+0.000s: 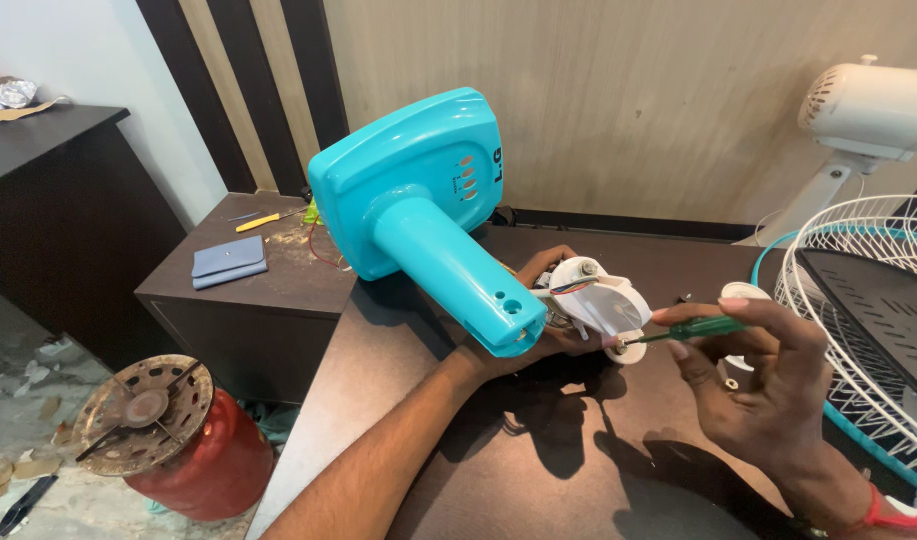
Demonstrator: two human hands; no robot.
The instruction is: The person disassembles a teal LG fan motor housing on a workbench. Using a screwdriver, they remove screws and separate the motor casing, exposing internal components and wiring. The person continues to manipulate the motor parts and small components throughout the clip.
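**Screwdriver at the white fitting of a turquoise fan stand**

In the head view we look down on a dark brown table (398, 400). Our left hand (523, 330) reaches in from below and closes around the lower end of a turquoise fan stand (428, 200), its fingers curled under the tube and partly hidden by it. The stand is tilted, its broad square base lifted up and away from us, its round neck pointing down toward the hand. At the neck's open end sits a white plastic fitting (603, 300) with coloured wires showing inside it; the left hand's fingertips touch it from behind.

Our right hand (768, 385) pinches a green-handled screwdriver (698, 328) between thumb and forefinger, the other fingers loosely bent. The tool lies nearly level, its tip meeting the right lower edge of the white fitting.

On the right a white wire fan guard (858, 300) with a turquoise rim lies on the table, and behind it stands a white fan motor housing (868, 110). To the left, a lower dark cabinet (248, 290) carries a blue-grey wallet (228, 262) and a yellow-handled tool (258, 221). On the floor beside it stands a red cylinder (193, 460) topped by a rusty round disc (143, 412).
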